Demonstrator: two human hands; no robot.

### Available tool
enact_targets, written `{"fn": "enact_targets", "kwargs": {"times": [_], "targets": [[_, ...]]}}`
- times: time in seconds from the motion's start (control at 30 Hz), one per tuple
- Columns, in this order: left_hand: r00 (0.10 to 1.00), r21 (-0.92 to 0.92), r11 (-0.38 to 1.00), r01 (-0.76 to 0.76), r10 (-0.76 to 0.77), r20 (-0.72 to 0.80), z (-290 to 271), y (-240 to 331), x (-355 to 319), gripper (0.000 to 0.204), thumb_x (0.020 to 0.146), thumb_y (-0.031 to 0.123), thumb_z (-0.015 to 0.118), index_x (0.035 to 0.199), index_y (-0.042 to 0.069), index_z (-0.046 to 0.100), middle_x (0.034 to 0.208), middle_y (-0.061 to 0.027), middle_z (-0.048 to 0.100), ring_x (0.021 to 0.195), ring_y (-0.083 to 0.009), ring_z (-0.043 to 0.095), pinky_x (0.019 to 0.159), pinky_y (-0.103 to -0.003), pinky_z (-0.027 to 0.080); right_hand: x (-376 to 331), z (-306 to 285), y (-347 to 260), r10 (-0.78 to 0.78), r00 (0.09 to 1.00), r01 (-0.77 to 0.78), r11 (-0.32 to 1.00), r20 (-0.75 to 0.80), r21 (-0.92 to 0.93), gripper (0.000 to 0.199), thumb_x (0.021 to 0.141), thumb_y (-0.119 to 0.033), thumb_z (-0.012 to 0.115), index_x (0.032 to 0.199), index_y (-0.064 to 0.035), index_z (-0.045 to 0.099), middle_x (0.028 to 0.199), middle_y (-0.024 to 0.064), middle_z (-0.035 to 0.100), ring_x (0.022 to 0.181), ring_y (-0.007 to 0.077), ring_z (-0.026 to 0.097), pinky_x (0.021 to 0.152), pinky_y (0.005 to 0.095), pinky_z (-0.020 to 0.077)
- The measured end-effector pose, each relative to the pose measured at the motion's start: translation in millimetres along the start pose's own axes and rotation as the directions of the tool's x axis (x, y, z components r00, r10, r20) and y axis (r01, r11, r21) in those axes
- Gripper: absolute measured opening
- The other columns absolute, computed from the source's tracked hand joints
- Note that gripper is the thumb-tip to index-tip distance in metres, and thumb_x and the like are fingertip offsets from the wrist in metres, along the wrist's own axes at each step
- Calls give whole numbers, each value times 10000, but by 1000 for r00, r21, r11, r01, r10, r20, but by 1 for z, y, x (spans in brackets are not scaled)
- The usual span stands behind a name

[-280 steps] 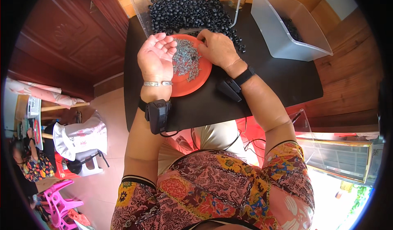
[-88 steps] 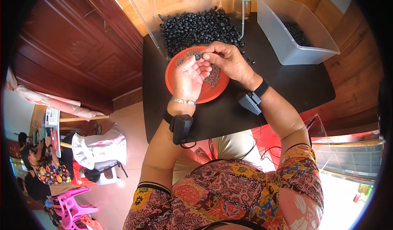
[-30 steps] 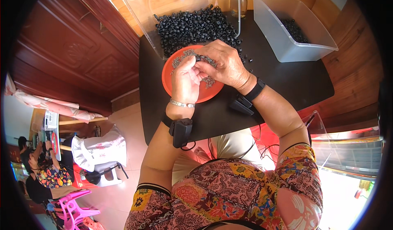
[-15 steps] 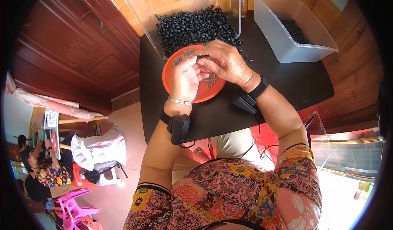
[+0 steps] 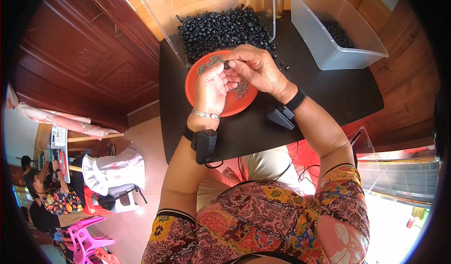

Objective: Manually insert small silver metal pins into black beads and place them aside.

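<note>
Over the orange-red dish (image 5: 190, 91), my two hands meet at a small round black plastic piece (image 5: 226, 65). My left hand (image 5: 211, 89) is palm up, with its thumb and forefinger pinching one side of the piece and the other fingers curled. From the right, my right hand (image 5: 259, 71) grips the same piece between thumb and forefinger. Small grey metal bits (image 5: 241, 91) lie in the dish, partly covered by my hands. Behind the dish, a heap of similar black pieces (image 5: 221, 31) fills a clear bin (image 5: 165, 34) lying open toward me.
A translucent tub (image 5: 345, 59) with black pieces inside stands at the back right, near a lidded jar (image 5: 273, 3). A few loose pieces (image 5: 287, 67) lie on the dark table (image 5: 324, 92). At far left are people, a pink stool (image 5: 84, 238) and a white sack (image 5: 115, 170).
My fingers have shifted slightly around the black piece, which shows more plainly between the fingertips now. Both hands stay over the dish.
</note>
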State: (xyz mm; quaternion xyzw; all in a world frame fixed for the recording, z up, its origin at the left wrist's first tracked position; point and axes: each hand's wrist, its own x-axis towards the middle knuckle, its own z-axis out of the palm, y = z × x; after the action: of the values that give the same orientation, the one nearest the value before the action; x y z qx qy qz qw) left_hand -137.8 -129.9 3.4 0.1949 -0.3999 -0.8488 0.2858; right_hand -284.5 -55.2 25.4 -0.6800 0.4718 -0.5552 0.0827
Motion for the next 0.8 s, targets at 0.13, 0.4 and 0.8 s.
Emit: {"fn": "enact_targets", "kwargs": {"times": [0.13, 0.4, 0.8], "targets": [[999, 7, 1000, 9, -9, -42, 2, 1, -3, 264, 902, 285, 504, 915, 38, 600, 834, -78, 633, 776, -203, 612, 711, -307, 467, -2, 3, 2, 229, 972, -233, 941, 46, 243, 134, 870, -49, 622, 990, -1, 656, 862, 101, 649, 801, 207, 631, 714, 301, 518], [994, 19, 999, 27, -24, -108, 4, -3, -2, 264, 904, 279, 495, 937, 40, 600, 846, -77, 632, 779, -199, 609, 710, -309, 465, -1, 2, 5, -133, 990, 117, 958, -43, -263, 88, 826, -56, 662, 906, -22, 652, 848, 79, 654, 809, 259, 629, 738, 337, 514], [998, -55, 998, 9, -12, -64, 6, -1, -7, 215, 921, 268, 483, 945, 85, 594, 826, -42, 640, 788, -155, 590, 745, -319, 451, 0, 5, -8, -231, 973, 204, 871, -6, -446, 298, 686, -189, 757, 950, -80, 675, 873, 90, 656, 823, 277, 628, 729, 364, 521]]}}
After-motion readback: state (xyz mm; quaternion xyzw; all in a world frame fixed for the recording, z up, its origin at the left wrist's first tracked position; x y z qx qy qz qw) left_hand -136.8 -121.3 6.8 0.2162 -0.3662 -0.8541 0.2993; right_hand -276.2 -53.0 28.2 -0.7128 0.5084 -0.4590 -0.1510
